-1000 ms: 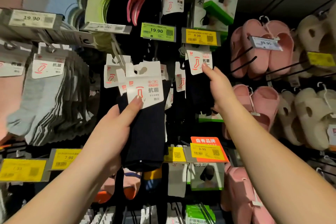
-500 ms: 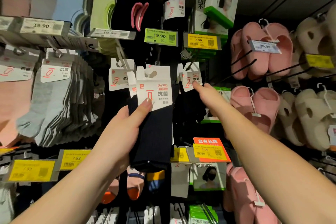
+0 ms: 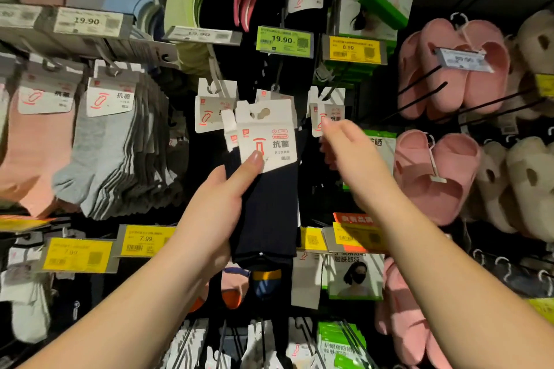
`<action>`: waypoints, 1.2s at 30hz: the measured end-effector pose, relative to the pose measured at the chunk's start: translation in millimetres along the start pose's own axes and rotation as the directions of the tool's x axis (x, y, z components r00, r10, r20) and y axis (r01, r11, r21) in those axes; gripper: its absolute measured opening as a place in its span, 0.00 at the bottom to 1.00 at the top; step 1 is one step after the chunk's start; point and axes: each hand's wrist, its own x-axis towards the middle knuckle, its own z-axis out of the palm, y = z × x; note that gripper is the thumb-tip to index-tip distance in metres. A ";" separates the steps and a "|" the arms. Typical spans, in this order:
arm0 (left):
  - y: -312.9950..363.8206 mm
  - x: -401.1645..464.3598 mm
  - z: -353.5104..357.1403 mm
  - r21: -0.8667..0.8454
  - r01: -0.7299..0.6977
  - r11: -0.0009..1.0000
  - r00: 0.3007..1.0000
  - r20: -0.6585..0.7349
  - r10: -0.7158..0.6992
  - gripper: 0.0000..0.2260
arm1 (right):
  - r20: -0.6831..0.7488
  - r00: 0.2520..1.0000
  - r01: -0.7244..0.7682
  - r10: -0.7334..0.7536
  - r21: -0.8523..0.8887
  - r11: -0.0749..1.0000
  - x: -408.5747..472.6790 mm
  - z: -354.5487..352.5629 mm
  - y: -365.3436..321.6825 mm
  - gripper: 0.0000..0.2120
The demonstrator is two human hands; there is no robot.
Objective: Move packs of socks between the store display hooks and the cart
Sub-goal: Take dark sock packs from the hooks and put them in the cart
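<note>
Two hands are working: left hand gripping the sock pack, card hole up for hooking; blurred right hand reaching, fingers loose.

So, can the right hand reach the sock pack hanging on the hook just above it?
Probably yes. The right hand is free and just below that hanging sock pack, with nothing between them. The left hand holds the dark sock pack off to the side.

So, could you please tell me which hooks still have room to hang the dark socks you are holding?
The two bare black hooks between the hanging dark packs and the pink slippers look free. The grey socks at left are packed tight, and the centre hook already carries packs.
</note>
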 end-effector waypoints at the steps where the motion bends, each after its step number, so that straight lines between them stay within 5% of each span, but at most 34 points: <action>1: 3.8 -4.9 3.1 -0.023 0.009 1.000 1.000 0.003 -0.009 0.29 | 0.091 0.996 -0.013 0.008 0.060 0.998 -15.2 7.9 -8.4 0.19; 4: 13.1 -20.7 10.7 -0.068 0.032 0.997 0.999 -0.020 -0.034 0.27 | 0.216 0.975 -0.092 0.051 0.185 0.979 -42.4 25.2 -19.4 0.25; 8: 20.9 -34.5 17.4 -0.173 0.092 0.981 0.995 -0.026 -0.098 0.18 | 0.229 0.967 -0.189 0.114 0.337 0.922 -49.7 35.2 -18.3 0.19; 14: 19.2 -33.6 15.5 0.108 0.076 0.991 0.982 -0.180 -0.055 0.23 | 0.269 0.946 -0.304 0.183 0.531 0.791 -53.4 37.7 -11.7 0.14; 22: 17.7 -26.1 3.3 0.109 0.016 0.994 0.979 -0.205 0.006 0.14 | 0.231 0.935 -0.351 0.270 0.711 0.609 -29.9 5.2 3.4 0.11; 30: 22.0 -21.1 5.0 0.032 0.004 0.999 0.985 -0.170 0.001 0.20 | -0.077 0.981 -0.133 0.179 0.405 0.905 25.9 -32.6 19.7 0.07; 36: 19.0 -21.7 13.2 -0.051 0.042 0.998 0.990 -0.129 -0.049 0.11 | -0.124 0.987 -0.073 0.101 0.214 0.974 54.2 -38.1 20.8 0.22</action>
